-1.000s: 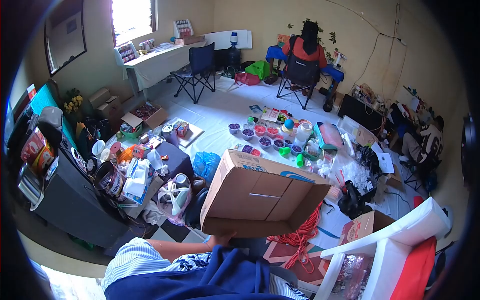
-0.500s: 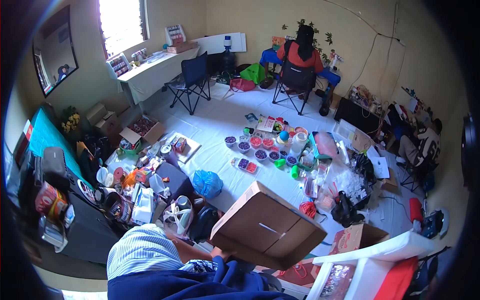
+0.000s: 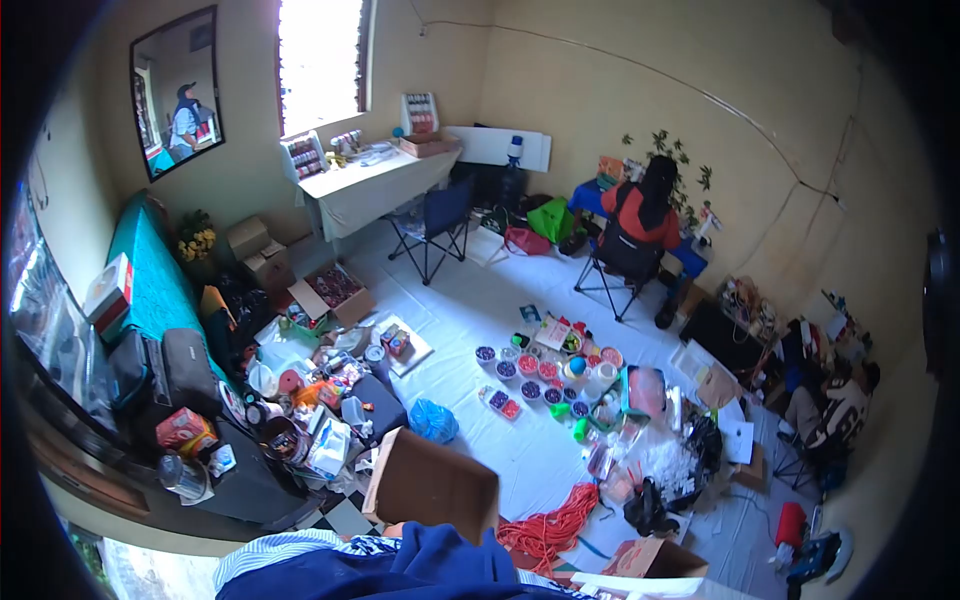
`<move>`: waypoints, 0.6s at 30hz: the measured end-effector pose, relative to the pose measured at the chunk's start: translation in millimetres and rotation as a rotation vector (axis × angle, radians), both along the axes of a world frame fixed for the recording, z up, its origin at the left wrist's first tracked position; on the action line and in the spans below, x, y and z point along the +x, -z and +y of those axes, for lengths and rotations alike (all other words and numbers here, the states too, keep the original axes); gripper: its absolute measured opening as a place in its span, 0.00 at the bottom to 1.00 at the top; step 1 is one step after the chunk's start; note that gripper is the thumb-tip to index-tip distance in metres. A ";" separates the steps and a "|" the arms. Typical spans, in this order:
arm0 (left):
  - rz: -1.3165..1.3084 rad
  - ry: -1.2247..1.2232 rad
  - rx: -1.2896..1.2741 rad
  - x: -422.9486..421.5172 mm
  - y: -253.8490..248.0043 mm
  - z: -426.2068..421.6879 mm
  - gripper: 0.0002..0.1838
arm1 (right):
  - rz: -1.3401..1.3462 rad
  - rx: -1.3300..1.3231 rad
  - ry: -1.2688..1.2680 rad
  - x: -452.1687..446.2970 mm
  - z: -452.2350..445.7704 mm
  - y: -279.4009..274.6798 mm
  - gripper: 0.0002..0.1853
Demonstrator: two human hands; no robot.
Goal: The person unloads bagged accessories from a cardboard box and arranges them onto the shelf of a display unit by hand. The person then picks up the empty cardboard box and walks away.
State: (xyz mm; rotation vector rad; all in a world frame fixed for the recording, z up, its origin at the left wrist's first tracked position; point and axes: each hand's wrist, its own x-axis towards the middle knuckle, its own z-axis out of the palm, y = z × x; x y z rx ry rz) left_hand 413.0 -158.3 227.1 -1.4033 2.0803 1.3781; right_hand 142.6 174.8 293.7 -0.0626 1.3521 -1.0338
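Observation:
An open brown cardboard box [image 3: 440, 485] is tilted up just in front of my body, its inside facing me. My left hand [image 3: 392, 530] shows as a small patch of skin at the box's lower left edge, gripping it; most of the hand is hidden behind the navy cloth [image 3: 430, 570] I wear. My right hand is out of sight. Close to the box's right side lies a bundle of orange-red rope [image 3: 550, 525] on the floor.
Several tubs of purple and red pieces [image 3: 530, 375] stand mid-floor. A blue plastic bag [image 3: 433, 421] and a cluttered dark sofa [image 3: 240, 490] are at left. One person [image 3: 640, 215] sits at a far table, another [image 3: 835, 420] at right. A blue chair [image 3: 435, 225] stands near the desk.
The cardboard box has moved left and now stands more upright. The rope bundle beside it is uncovered. My view has tilted up and turned left. The right-hand white furniture has mostly left view.

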 end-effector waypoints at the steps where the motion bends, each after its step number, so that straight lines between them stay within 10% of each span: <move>1: -0.018 -0.046 -0.018 -1.5 -22.6 -2.8 0.30 | -0.007 0.001 -0.011 -7.7 -3.4 -11.9 0.14; 11: -0.269 -0.395 -0.197 150.7 -205.0 -92.8 0.33 | -0.142 0.019 -0.017 -26.0 9.0 -45.5 0.13; 12: -0.287 -0.417 -0.213 177.5 -205.7 -94.3 0.34 | -0.150 0.022 -0.004 -57.7 56.4 62.3 0.13; 13: -0.312 -0.437 -0.225 173.6 -216.2 -79.8 0.34 | -0.151 0.029 0.005 -70.8 61.1 22.3 0.13; 15: -0.375 -0.484 -0.237 167.0 -238.1 -43.3 0.35 | 0.750 0.187 -0.209 -83.2 70.6 -58.7 0.28; 18: -0.467 -0.532 -0.230 150.7 -281.7 26.5 0.36 | 0.732 0.152 -0.168 -78.4 89.9 -130.7 0.22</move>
